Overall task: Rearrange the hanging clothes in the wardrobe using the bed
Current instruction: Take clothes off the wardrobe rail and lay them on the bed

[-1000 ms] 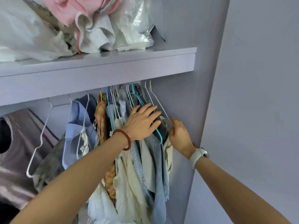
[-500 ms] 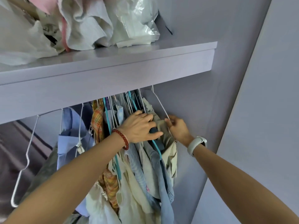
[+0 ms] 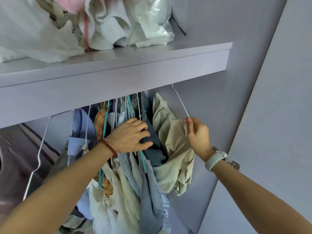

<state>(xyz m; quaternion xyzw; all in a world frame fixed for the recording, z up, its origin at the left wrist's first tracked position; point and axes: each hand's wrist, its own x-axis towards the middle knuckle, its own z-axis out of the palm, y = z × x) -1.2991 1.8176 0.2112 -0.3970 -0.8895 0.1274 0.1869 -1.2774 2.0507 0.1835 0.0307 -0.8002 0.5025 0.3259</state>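
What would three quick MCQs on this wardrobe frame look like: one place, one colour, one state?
1. Where is the beige garment?
A. At the right end of the hanging clothes
B. Up on the shelf
C. Far left, beside the bare hanger

2. What colour is the hanger that the right hand pinches?
A. Teal
B. White
C. Black

3. What is the left hand doing?
A. Hanging idle, clear of the clothes
B. Gripping the shelf edge
C. Pressing on the bunched clothes, thumb curled round dark fabric

Key: 1 A, it hangs rightmost, next to the wardrobe wall. 2 B, thin white wire runs up from the fingertips. 3 C, the fingers lie across the hangers and the thumb hooks under the dark garment.
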